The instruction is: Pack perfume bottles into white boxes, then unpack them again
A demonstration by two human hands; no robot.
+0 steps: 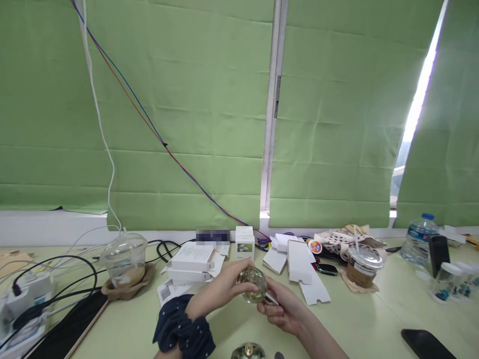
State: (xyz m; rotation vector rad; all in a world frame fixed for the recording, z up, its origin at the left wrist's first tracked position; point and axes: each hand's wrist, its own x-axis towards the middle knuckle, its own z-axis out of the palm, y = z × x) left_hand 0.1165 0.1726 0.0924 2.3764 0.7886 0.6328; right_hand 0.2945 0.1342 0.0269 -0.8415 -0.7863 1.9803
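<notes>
My left hand is wrapped round a round, yellowish clear-glass object held just above the table. A dark blue dotted band circles that wrist. My right hand is closed round a short silver metal piece at the glass object's lower right side; whether the two are joined, I cannot tell. Below my hands, at the bottom edge, stands a similar round glass object with a gold-coloured top, partly cut off. A small dark grey thing lies beside it, too cropped to name.
White boxes are stacked behind my left arm, flattened cartons behind my right. An iced drink cup stands to the right, a clear plastic cup to the left. Cables, a phone and a water bottle lie farther out.
</notes>
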